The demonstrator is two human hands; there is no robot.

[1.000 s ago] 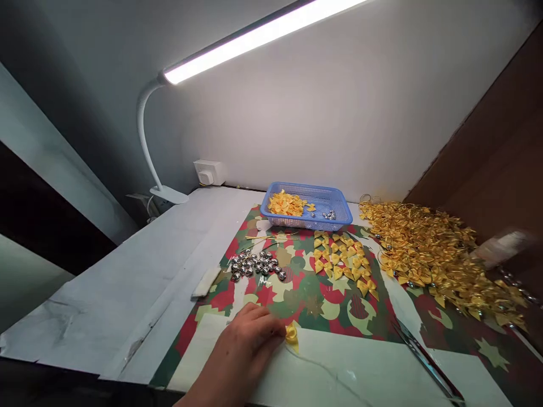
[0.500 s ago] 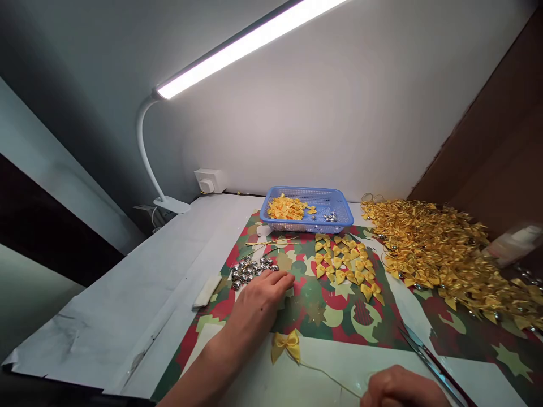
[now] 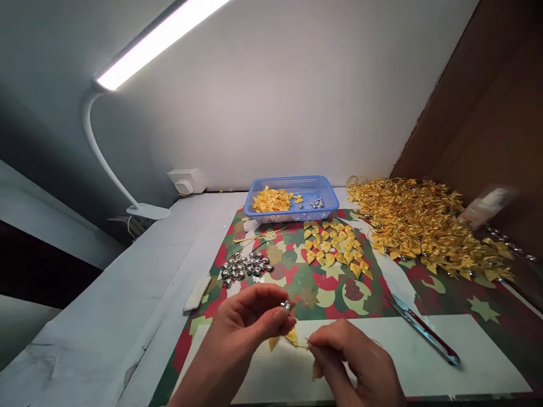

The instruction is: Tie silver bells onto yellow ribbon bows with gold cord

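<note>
My left hand (image 3: pixel 248 325) is raised over the near edge of the table, its fingertips pinched on a small silver bell (image 3: pixel 285 306). My right hand (image 3: pixel 354 356) is close beside it, fingers pinched on a thin gold thread (image 3: pixel 300 345). A yellow bow (image 3: pixel 282 340) lies on the white sheet just under and between the two hands, partly hidden by them. Behind my left hand sits a loose pile of silver bells (image 3: pixel 245 267).
Rows of yellow bows (image 3: pixel 335 249) lie on the patterned paper. A blue basket (image 3: pixel 288 215) with bows and bells stands at the back. A big heap of gold bows (image 3: pixel 424 226) fills the right. Tweezers (image 3: pixel 424 329) lie at right, a lamp base (image 3: pixel 148 211) at left.
My left hand reached to the bell pile, picked up one bell and came back near the bow. My right hand came into view and pinched the thread. The camera shifted.
</note>
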